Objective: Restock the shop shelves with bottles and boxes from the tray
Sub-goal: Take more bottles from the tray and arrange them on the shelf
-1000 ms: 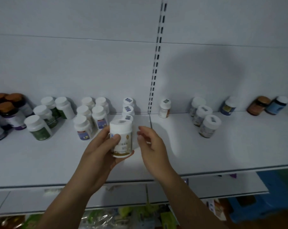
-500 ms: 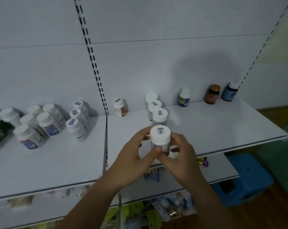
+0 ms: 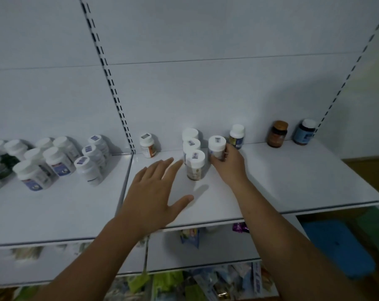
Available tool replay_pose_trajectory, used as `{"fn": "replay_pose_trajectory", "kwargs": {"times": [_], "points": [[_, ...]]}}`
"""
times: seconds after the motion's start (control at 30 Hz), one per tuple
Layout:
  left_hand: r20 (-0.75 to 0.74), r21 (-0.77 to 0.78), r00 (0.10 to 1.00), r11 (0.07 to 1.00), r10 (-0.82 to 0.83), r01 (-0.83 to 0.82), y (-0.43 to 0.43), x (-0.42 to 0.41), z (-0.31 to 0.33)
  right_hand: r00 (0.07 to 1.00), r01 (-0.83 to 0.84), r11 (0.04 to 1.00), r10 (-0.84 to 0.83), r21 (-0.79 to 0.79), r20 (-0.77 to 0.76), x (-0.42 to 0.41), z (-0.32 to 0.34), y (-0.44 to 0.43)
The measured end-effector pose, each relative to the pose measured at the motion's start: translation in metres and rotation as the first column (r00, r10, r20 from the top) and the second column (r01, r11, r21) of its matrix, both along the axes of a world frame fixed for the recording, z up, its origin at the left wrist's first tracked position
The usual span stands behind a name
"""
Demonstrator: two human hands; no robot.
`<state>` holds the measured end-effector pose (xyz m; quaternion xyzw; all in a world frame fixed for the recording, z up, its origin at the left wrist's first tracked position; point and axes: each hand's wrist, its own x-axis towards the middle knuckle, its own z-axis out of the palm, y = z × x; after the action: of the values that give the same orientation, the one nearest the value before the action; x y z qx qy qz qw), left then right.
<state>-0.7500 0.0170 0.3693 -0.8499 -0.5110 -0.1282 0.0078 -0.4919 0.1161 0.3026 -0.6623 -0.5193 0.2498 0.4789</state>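
White shop shelving fills the view, with a slotted upright [image 3: 110, 83] splitting the pale back panel. On the shelf board [image 3: 282, 183] at three o'clock of that upright, my right hand [image 3: 229, 165] curls around a white-capped bottle [image 3: 216, 147]. The bottle stands upright, just at three o'clock of a front-to-back row of three similar bottles [image 3: 195, 164]. My fingers hide its base, so I cannot tell whether it touches the board.

My left hand [image 3: 156, 192] is spread wide and flat over the board and holds nothing. It sits at seven o'clock of the row, fingertips near the front bottle; whether the palm rests on the board I cannot tell.

Against the back panel, a lone orange-labelled bottle [image 3: 148, 146] stands at nine o'clock of the row. A blue-and-yellow-labelled bottle [image 3: 237, 135] stands just at two o'clock of my right hand. Well apart at three o'clock are a brown jar [image 3: 277, 133] and a blue jar [image 3: 304, 132], side by side.

A cluster of white-capped bottles [image 3: 53, 159] crowds the neighbouring board at nine o'clock of the frame. Coloured packets [image 3: 189, 234] show on a lower shelf at six o'clock, and a blue stool [image 3: 340, 248] sits at four o'clock.
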Motion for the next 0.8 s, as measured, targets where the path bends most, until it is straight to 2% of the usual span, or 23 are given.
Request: {"fn": "replay_pose_trajectory", "kwargs": {"times": [0.27, 0.47, 0.67, 0.73, 0.8], "points": [[0.025, 0.000, 0.998, 0.998, 0.065, -0.065, -0.014, -0.002, -0.003, 0.986, -0.024, 1.000, 0.024, -0.001, 0.166, -0.010, 0.005, 0.038], [0.072, 0.013, 0.993, 0.995, 0.097, -0.098, -0.023, -0.013, -0.004, 0.992, -0.001, 0.996, 0.012, -0.085, 0.125, -0.006, -0.031, 0.067], [0.117, 0.001, 0.985, 0.991, 0.129, -0.130, -0.028, -0.032, -0.003, 1.000, -0.004, 0.998, 0.006, -0.068, 0.031, -0.016, 0.014, -0.017], [0.125, 0.010, 0.981, 0.988, 0.150, -0.153, -0.028, -0.043, 0.001, 1.000, -0.001, 1.000, 0.000, -0.005, -0.022, -0.018, 0.027, -0.054], [0.134, 0.038, 0.977, 0.984, 0.167, -0.173, -0.026, -0.056, 0.009, 1.000, -0.013, 0.994, 0.014, 0.106, -0.004, -0.026, 0.043, -0.087]]}}
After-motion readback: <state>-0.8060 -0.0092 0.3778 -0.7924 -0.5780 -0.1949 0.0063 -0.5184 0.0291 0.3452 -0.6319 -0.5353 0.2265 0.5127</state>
